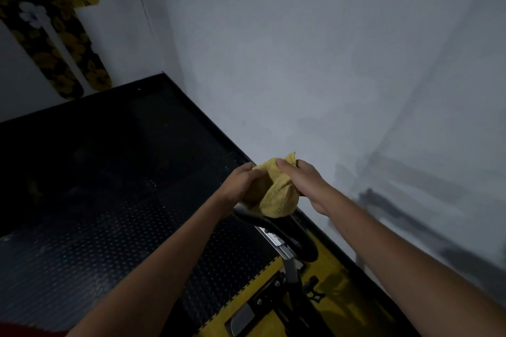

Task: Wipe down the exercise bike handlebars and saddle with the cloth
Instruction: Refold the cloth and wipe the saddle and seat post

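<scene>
A yellow terry cloth [278,194] is bunched between both my hands, just above the black handlebar [284,230] of the exercise bike. My left hand [242,182] grips the cloth's left side from above. My right hand [302,180] pinches its upper right part. The cloth's lower end rests on or just over the bar's curved black grip. A silver bracket [276,241] and the bike's stem [291,268] run down below the bar. The saddle is out of view.
A black studded floor mat [109,200] covers the left, with a yellow mat [336,290] under the bike. A grey wall [328,76] stands close on the right, its black skirting running diagonally. A yellow-flowered dark board [54,30] leans on the wall at upper left.
</scene>
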Demonstrator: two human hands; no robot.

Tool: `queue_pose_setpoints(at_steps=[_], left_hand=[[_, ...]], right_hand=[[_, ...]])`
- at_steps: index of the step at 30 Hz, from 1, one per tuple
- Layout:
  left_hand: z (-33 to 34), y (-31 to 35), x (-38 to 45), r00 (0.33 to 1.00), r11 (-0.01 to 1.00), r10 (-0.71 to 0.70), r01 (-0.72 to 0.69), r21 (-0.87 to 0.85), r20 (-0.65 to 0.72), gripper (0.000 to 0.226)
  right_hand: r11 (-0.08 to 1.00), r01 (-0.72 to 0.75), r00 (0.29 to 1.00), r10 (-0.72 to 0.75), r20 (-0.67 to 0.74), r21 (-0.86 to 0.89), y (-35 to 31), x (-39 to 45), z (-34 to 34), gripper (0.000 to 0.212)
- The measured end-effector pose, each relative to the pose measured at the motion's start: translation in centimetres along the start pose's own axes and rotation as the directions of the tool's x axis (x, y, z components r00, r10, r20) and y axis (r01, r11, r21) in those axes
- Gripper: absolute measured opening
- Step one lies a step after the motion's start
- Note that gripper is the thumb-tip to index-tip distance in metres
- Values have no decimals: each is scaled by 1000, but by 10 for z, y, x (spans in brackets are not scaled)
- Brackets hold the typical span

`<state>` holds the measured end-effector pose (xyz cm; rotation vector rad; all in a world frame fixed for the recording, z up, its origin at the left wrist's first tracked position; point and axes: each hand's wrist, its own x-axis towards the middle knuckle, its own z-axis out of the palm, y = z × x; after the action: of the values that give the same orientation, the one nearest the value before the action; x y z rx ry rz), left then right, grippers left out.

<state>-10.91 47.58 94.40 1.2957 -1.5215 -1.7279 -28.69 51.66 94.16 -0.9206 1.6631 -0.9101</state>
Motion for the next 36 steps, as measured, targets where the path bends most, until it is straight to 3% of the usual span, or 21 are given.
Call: queue_pose_setpoints(at_steps=[6, 11, 18, 23, 27, 30, 33, 36], left_hand=[[-14, 3, 25, 1000, 996, -11, 13, -89, 20, 20], [-26, 12, 34, 988, 999, 21, -18, -26, 150, 19], [-27, 17, 35, 968, 997, 77, -68, -44, 238, 14], [-23, 19, 28, 965, 991, 136, -136, -14, 225, 37], [-25, 29, 19, 966, 988, 87, -116, 105, 243, 53], [-27, 37, 13, 944, 988, 19, -68, 139, 330, 56], [-27, 46, 8, 895, 998, -41, 17, 56, 444, 57], [-24, 58, 5, 848, 989, -3, 80, -122, 530, 41]], right_hand=[[994, 90, 992, -95, 88, 54, -8, 7, -1, 55], [1000, -12, 975, 13, 221, -7, -16, -2, -8, 39], [998, 60, 997, -59, 55, 0, -17, -15, -5, 31], [986, 162, 979, -156, -128, 33, -15, -26, -3, 26], [964, 226, 954, -191, -230, 139, -26, -31, -11, 30], [952, 245, 953, -203, -224, 181, -46, -36, -23, 42], [950, 287, 941, -255, -222, 125, -68, -40, -35, 47], [956, 261, 935, -216, -281, 134, -78, -38, -36, 54]])
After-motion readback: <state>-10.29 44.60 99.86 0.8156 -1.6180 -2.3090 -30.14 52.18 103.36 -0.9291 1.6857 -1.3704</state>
